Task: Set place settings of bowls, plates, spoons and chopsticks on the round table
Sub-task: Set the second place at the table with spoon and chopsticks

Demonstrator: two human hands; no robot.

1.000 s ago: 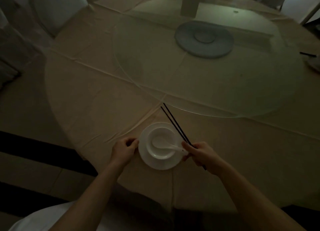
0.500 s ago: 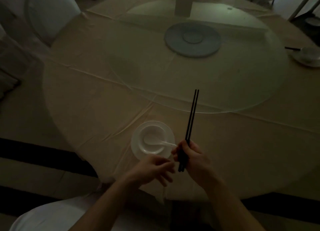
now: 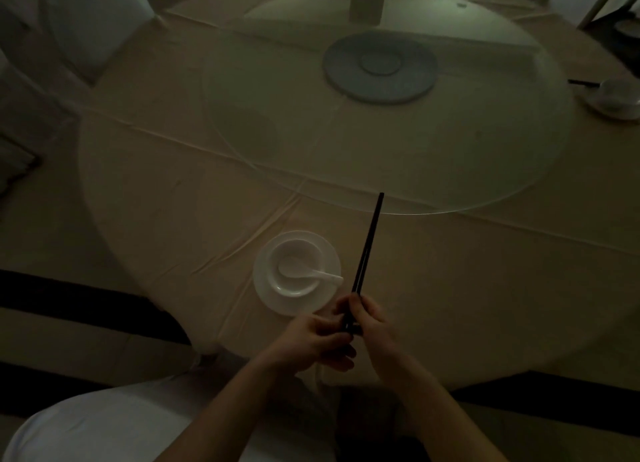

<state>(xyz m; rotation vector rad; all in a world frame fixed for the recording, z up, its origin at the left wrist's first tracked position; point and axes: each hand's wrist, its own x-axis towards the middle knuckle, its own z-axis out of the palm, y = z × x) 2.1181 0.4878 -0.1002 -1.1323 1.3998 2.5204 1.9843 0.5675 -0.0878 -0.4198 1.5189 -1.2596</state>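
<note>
At the grip, 6 o'clock table edge: right hand [image 3: 372, 323] closed round the lower third of the chopsticks [image 3: 369, 247]; left hand [image 3: 311, 344] fingers curled onto their butt ends. Both hands are on the one pair.
Chopsticks, lie: black pair, held together, tips toward 12 to 1 o'clock and reaching the near rim of the glass turntable [image 3: 346, 150]. Dim light hides whether the tips are clear of the cloth.
Setting, 9 o'clock of the pair: white plate [image 3: 261, 278] with the bowl [image 3: 304, 250] on it and the spoon [image 3: 311, 273] in the bowl, handle toward 3 o'clock, just short of the sticks.
Step in hand (judged): squaring the pair before laying it at the plate's 3 o'clock side.
Method advised: level the butt ends against the left fingers. Lower the pair flat and parallel, just beside the plate and clear of the spoon handle. Release both hands together so neither stick rolls.
Further setting: round table [image 3: 173, 202], second plate and bowl [image 3: 616, 101] at 2 o'clock, far edge.
Change since half a second ago: left hand, then loose and short of the sticks, has closed on their ends.
Change since one second ago: sticks then slanted to 11 o'clock over the plate, left hand at the plate's 9 o'clock rim.
</note>
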